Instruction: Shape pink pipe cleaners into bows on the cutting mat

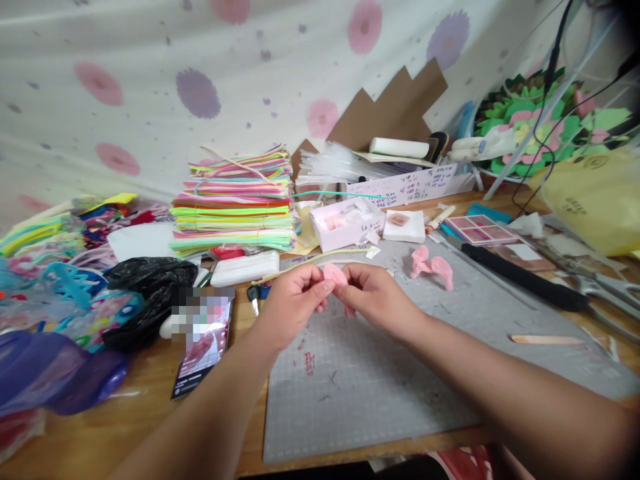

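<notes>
Between my two hands is a small pink fuzzy piece (334, 273), probably bent pipe cleaner, pinched above the grey cutting mat (350, 387). My left hand (297, 297) grips its left side with thumb and fingers. On the other side my right hand (373, 293) is closed on the same piece, fingertips close to the left thumb. Part of the piece is hidden by the fingers. A second pink fuzzy shape (433, 267), curled at both ends, lies on the mat to the right of my hands. A pale yellow pipe cleaner (325, 257) stretches behind them.
Bundled coloured pipe cleaners (233, 207) are stacked at the back. A phone (205, 343) and a black plastic bag (150, 287) lie left. To the right are a black-handled tool (520, 277), scissors (600, 287) and a wooden stick (545, 340). A small white box (347, 230) stands behind my hands.
</notes>
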The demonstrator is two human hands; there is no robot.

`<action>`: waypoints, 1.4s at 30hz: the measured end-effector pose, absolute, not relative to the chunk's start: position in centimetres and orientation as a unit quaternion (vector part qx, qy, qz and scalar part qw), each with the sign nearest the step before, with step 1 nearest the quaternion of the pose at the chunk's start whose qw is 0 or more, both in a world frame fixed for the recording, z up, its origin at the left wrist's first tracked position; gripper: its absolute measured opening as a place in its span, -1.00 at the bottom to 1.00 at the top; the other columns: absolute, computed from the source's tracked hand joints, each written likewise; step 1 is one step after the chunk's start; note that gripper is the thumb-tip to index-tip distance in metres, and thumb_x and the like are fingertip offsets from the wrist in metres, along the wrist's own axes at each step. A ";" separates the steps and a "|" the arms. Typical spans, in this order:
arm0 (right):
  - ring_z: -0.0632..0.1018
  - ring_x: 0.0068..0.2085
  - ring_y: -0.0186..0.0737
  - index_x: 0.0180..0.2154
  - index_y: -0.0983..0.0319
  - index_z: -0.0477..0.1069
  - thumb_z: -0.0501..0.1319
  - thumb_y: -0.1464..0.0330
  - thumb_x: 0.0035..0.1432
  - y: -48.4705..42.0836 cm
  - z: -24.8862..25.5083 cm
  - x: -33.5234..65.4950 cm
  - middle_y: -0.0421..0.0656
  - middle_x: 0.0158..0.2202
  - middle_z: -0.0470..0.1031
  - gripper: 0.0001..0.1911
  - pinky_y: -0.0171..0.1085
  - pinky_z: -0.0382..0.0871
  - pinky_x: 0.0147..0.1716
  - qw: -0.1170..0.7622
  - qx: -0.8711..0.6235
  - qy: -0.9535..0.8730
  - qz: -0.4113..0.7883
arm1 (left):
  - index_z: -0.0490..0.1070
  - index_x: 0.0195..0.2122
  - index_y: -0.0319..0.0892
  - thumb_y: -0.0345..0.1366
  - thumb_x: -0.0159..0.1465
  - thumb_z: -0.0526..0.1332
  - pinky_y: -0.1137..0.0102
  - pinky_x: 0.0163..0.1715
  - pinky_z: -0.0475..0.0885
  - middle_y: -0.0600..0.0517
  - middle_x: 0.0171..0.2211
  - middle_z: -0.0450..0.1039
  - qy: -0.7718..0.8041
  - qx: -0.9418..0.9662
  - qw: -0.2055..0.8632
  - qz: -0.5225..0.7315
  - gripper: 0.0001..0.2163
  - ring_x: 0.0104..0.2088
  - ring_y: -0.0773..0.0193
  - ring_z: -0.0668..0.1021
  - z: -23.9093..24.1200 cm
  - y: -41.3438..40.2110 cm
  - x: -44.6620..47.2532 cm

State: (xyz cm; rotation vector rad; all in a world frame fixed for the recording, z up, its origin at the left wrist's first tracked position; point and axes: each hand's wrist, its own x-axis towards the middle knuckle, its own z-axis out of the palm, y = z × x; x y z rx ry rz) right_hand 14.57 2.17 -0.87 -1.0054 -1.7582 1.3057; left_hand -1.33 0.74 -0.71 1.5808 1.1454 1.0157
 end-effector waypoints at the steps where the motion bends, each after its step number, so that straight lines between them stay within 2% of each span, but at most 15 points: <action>1: 0.32 -0.61 -0.39 -0.51 0.25 0.26 0.09 0.33 0.09 2.1 -0.9 14.5 -0.27 -0.66 0.32 -0.82 -0.37 0.14 -0.58 0.360 -0.393 -0.687 0.493 | 0.26 -0.49 -0.20 -0.23 0.21 0.16 0.49 -0.51 0.24 0.15 -0.59 0.28 0.464 0.640 0.456 0.409 -0.80 -0.55 0.43 0.34 -0.7 0.7 -1.3; 9: 0.37 -0.59 -0.39 -0.48 0.24 0.22 0.03 0.43 0.12 1.8 -0.6 14.5 -0.25 -0.65 0.36 -0.87 -0.38 0.19 -0.53 0.363 -0.434 -0.677 0.470 | 0.22 -0.52 -0.19 -0.26 0.21 0.15 0.48 -0.54 0.20 0.16 -0.61 0.25 0.488 0.646 0.425 0.405 -0.80 -0.56 0.42 0.32 -0.9 0.4 -1.1; 16: 0.36 -0.61 -0.39 -0.48 0.24 0.23 0.10 0.29 0.13 2.1 -1.2 14.5 -0.30 -0.65 0.29 -0.81 -0.38 0.22 -0.58 0.371 -0.361 -0.645 0.562 | 0.25 -0.53 -0.19 -0.29 0.20 0.17 0.49 -0.52 0.20 0.17 -0.62 0.24 0.495 0.635 0.399 0.440 -0.81 -0.56 0.43 0.30 -0.9 0.5 -1.1; 21: 0.35 -0.61 -0.41 -0.48 0.25 0.26 0.13 0.27 0.11 2.1 -1.4 14.5 -0.30 -0.62 0.29 -0.80 -0.39 0.23 -0.58 0.367 -0.343 -0.643 0.578 | 0.34 -0.42 -0.20 -0.29 0.17 0.19 0.50 -0.53 0.24 0.13 -0.55 0.33 0.474 0.612 0.424 0.470 -0.90 -0.54 0.42 0.33 -0.8 0.6 -1.0; 26: 0.35 -0.62 -0.43 -0.53 0.28 0.31 0.16 0.29 0.08 2.2 -1.5 14.4 -0.26 -0.60 0.32 -0.78 -0.41 0.19 -0.62 0.303 -0.342 -0.642 0.615 | 0.37 -0.45 -0.21 -0.33 0.18 0.17 0.50 -0.50 0.29 0.09 -0.51 0.40 0.485 0.598 0.389 0.506 -0.90 -0.52 0.41 0.37 -0.5 0.7 -1.2; 34: 0.34 -0.61 -0.43 -0.58 0.29 0.34 0.14 0.25 0.10 2.1 -1.6 14.4 -0.24 -0.61 0.36 -0.70 -0.40 0.20 -0.60 0.302 -0.346 -0.638 0.618 | 0.38 -0.45 -0.21 -0.27 0.19 0.17 0.42 -0.45 0.37 0.07 -0.49 0.44 0.445 0.624 0.422 0.485 -0.87 -0.50 0.33 0.46 0.1 0.5 -1.1; 37: 0.36 -0.61 -0.43 -0.61 0.30 0.36 0.13 0.21 0.10 2.1 -1.5 14.4 -0.21 -0.61 0.39 -0.65 -0.40 0.24 -0.59 0.307 -0.328 -0.612 0.650 | 0.41 -0.45 -0.20 -0.24 0.20 0.16 0.42 -0.44 0.35 0.06 -0.50 0.44 0.473 0.656 0.363 0.462 -0.84 -0.50 0.32 0.46 0.2 0.3 -1.2; 42: 0.35 -0.69 -0.41 -0.56 0.33 0.41 0.18 0.24 0.03 2.1 -1.6 14.3 -0.24 -0.72 0.36 -0.71 -0.41 0.22 -0.68 0.298 -0.327 -0.541 0.716 | 0.45 -0.51 -0.16 -0.32 0.21 0.15 0.41 -0.38 0.30 0.05 -0.55 0.42 0.481 0.744 0.145 0.441 -0.82 -0.46 0.30 0.42 0.8 -0.5 -1.1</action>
